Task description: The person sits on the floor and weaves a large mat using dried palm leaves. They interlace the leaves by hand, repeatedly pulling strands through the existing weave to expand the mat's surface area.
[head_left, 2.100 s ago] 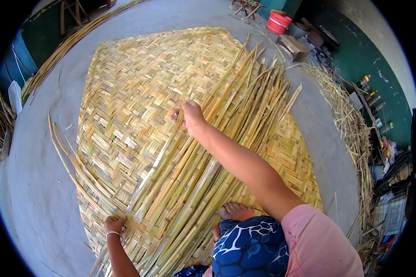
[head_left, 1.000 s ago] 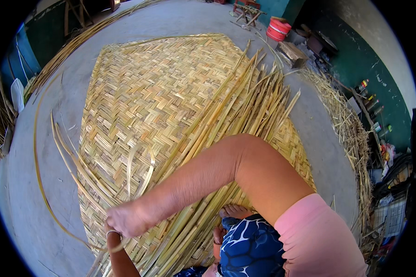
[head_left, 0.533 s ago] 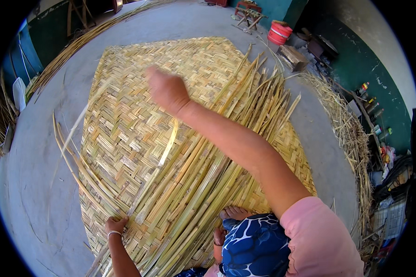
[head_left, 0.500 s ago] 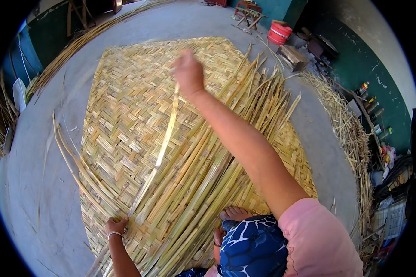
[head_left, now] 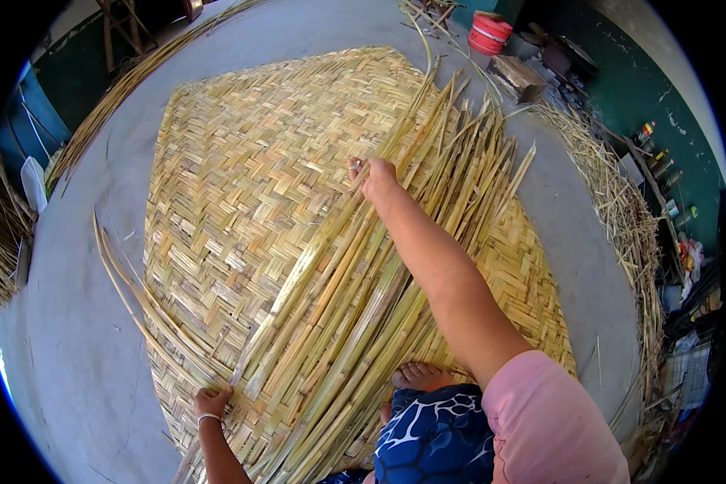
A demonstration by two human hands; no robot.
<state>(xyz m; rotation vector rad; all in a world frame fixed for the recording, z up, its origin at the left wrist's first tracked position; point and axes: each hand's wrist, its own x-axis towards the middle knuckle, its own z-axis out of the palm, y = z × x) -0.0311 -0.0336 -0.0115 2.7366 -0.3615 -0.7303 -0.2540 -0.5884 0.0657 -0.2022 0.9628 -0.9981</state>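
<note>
Strip of flat, pale yellow-green split reed (head_left: pixel 302 266): one in hand, lying diagonally over one tan herringbone-woven reed mat (head_left: pixel 234 161), long axis from mat's near-left edge toward its far-right corner. Right hand (head_left: pixel 374 177) pinched on it around mid-mat. Left hand (head_left: pixel 214 402) at its near end by mat's left edge, fingers bunched; can't tell if gripping. Two hands, well apart. Long yellow-brown reed stalks (head_left: pixel 339 323) alongside, roughly parallel, too overlapped to count. Several thin curved tan strips (head_left: pixel 155 313) overhang mat's left edge.
</note>
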